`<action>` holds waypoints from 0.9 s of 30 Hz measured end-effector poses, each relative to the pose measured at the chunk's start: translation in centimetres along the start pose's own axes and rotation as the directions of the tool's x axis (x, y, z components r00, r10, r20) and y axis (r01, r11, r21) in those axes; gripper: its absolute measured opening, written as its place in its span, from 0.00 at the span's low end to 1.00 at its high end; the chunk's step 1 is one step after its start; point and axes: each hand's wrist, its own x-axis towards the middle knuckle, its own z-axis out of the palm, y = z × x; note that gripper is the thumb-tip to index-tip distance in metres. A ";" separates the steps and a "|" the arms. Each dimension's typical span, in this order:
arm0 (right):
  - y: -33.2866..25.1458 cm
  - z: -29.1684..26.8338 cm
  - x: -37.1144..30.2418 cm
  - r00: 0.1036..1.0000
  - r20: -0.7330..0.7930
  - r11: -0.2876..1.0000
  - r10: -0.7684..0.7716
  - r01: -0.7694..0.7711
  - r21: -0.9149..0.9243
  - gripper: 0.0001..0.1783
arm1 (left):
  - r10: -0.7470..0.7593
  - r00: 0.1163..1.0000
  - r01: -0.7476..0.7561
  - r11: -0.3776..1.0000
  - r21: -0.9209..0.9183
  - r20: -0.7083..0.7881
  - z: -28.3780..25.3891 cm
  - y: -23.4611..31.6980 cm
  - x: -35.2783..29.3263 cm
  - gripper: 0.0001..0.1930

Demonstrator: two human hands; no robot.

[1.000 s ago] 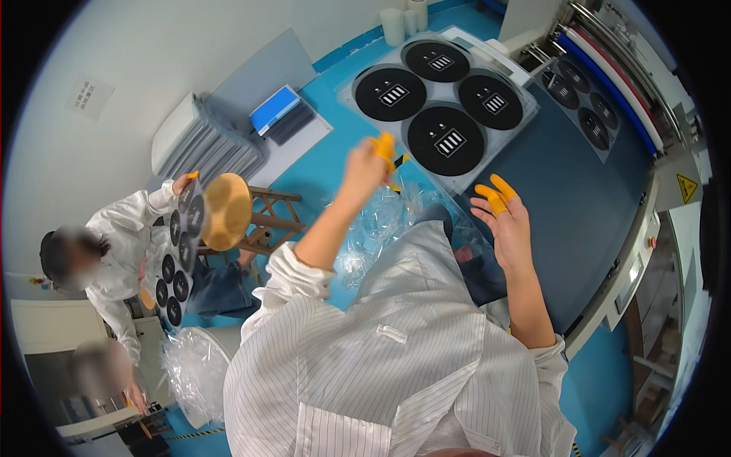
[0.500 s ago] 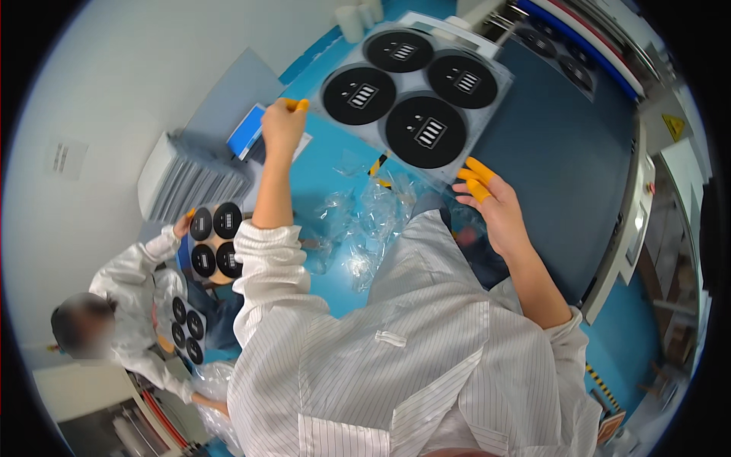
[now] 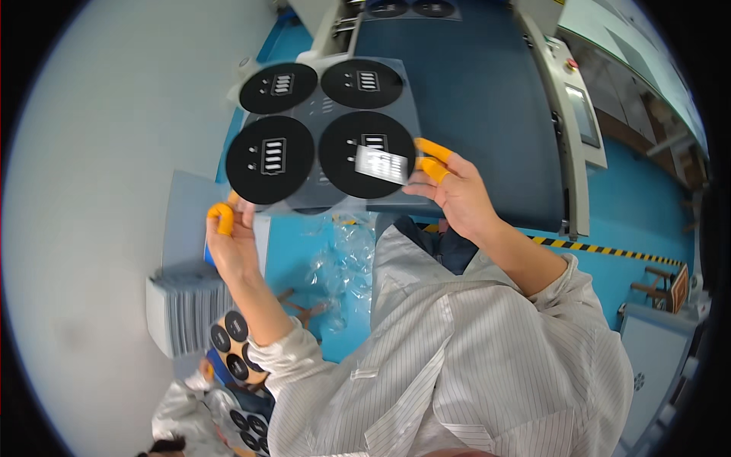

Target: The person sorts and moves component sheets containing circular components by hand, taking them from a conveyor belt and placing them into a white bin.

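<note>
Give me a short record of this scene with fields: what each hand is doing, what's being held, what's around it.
Left hand: left hand, orange finger cots, grips the tray's lower left edge
Right hand: right hand, orange finger cots, at the tray's right edge, pinching a small shiny label
Held item: grey tray carrying four black discs
Behind tray: dark conveyor belt of a machine
Below: clear plastic bags on blue floor
Clothing: white striped coat
Nearby: another person, lower left, holding similar discs
</note>
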 end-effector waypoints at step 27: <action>-2.8 -11.6 9.9 0.924 -0.315 0.892 -0.216 0.056 -0.448 0.21 | 0.035 0.999 -0.022 0.755 0.656 -0.007 3.6 -3.2 -5.2 0.08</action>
